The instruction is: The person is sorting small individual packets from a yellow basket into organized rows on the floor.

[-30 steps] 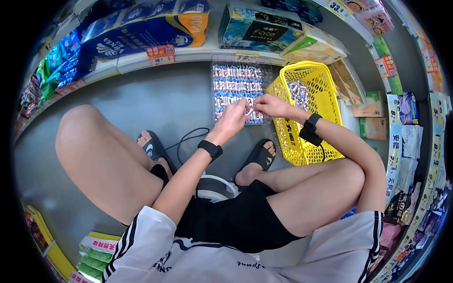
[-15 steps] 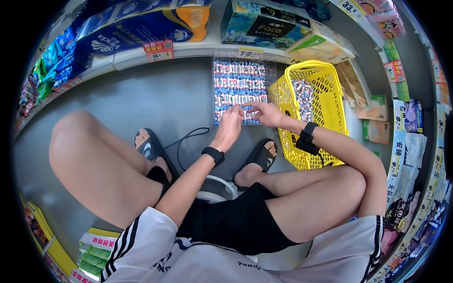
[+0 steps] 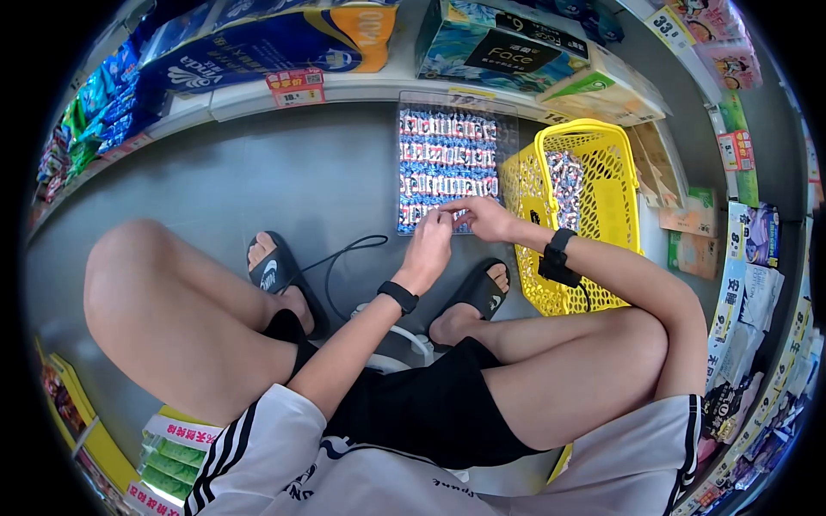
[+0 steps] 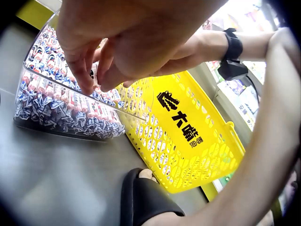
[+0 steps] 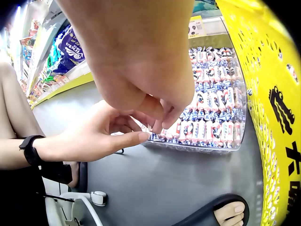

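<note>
A clear plastic box (image 5: 207,148) stands on the floor, packed with neat rows of white, red and blue wrapped candies (image 3: 447,155). Over its near edge my two hands meet at the fingertips. My left hand (image 3: 428,248) has its fingers bent and pinches a small wrapped candy (image 4: 92,74), mostly hidden by the fingers. From the right comes my right hand (image 3: 486,218), its fingertips right at the left ones and close over the nearest row. Whether it holds a candy too, I cannot tell. Beside the box, a yellow basket (image 3: 624,185) contains a loose heap of similar candies (image 3: 565,185).
Behind the box runs a low shelf with tissue packs (image 3: 275,47) and a Face tissue carton (image 3: 508,56). Goods and price tags line the shelf (image 3: 740,301) on the right. A black cable (image 3: 331,267) lies on the floor between my sandalled feet (image 3: 473,301).
The hands parted slightly from a pinched white piece, then came together again over the box's near edge. The nearest candy row shows more clearly. The view has shifted a little.
</note>
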The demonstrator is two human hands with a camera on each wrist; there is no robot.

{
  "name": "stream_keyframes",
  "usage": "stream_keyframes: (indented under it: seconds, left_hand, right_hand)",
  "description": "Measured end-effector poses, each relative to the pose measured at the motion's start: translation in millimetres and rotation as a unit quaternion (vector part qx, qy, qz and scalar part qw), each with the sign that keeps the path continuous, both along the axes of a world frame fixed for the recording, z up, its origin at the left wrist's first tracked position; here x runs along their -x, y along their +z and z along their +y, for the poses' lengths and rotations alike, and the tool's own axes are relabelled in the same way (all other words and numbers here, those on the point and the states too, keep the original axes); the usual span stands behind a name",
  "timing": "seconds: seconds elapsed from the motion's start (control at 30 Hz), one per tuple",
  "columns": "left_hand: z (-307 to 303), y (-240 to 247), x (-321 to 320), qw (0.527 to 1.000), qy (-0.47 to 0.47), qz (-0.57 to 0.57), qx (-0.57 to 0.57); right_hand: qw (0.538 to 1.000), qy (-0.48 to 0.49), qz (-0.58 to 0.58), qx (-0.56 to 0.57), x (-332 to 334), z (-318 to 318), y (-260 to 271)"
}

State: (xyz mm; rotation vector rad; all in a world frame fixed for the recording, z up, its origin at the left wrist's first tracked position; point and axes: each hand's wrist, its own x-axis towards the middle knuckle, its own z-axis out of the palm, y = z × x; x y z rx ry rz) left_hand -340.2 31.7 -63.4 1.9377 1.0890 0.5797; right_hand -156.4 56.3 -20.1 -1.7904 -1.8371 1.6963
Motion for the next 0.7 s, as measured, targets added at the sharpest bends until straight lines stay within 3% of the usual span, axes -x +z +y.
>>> stream_keyframes:
  seconds: [0.17, 0.27, 0.33, 0.43, 0.5, 0.7]
  left_hand:
    - [-4, 0, 2, 0.999, -0.006, 0.045, 0.011]
    - [-8, 3, 3, 0.993, 0.001, 0.098, -0.073]
    - [-11, 14, 5, 0.972, -0.049, 0.193, -0.127]
    - [-12, 20, 4, 0.959, -0.076, 0.242, -0.126]
    - [-11, 16, 5, 0.956, -0.091, 0.242, -0.136]
    - [-14, -4, 8, 0.941, -0.117, 0.249, -0.199]
  right_hand:
    - [1.0, -0.012, -0.005, -0.016, 7, 5, -13]
    - [0.997, 0.003, -0.05, -0.051, 13, 11, -20]
    - [0.995, 0.019, -0.076, -0.067, 15, 15, -23]
    - [0.996, 0.004, -0.085, -0.035, 15, 20, -28]
    - [0.987, 0.051, -0.141, -0.051, 13, 20, -34]
    - [0.992, 0.049, -0.12, 0.008, 20, 19, -43]
